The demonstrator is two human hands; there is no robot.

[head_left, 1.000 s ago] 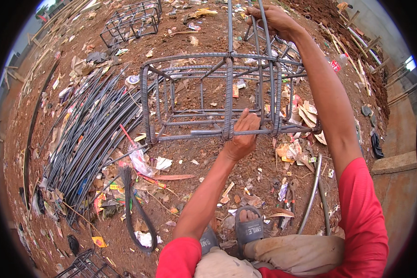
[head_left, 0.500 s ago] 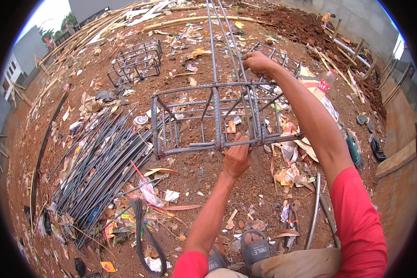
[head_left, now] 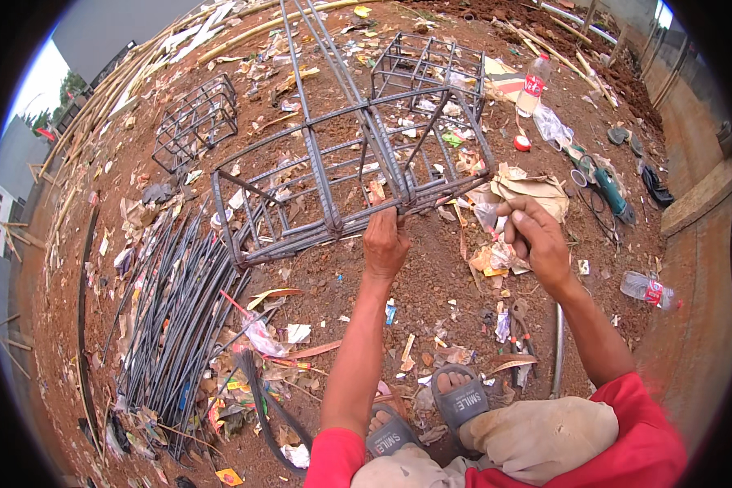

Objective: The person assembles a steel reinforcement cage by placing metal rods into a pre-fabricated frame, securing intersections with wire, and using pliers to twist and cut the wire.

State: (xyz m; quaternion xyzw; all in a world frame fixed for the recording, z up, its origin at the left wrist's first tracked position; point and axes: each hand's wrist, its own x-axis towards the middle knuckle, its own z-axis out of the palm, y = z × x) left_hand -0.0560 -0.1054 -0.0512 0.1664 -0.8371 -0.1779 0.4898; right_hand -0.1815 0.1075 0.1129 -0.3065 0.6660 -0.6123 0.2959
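A rebar cage (head_left: 319,175) of ribbed bars and rectangular hoops lies tilted in front of me, with long steel bars (head_left: 293,61) running away from it. My left hand (head_left: 385,248) is closed around its near lower edge, by a hoop. To the right of the cage's near corner, my right hand (head_left: 541,244) hangs in the air, apart from the steel. Its fingers are loosely bent with gaps between them, and I see nothing in them. A dark bundle of thin wire (head_left: 262,398) lies bent near my feet.
Loose steel rods (head_left: 171,325) are heaped at left. Two smaller rebar cages (head_left: 195,122) (head_left: 427,67) rest farther off. At right lie a teal angle grinder (head_left: 614,195), a plastic bottle (head_left: 644,289), pliers (head_left: 525,335) and a metal pipe (head_left: 559,350). Litter covers the red soil.
My right hand has let go of the long bars and come back toward me, right of the cage. The view has shifted; the cage now appears slanted. My left hand still holds its near edge.
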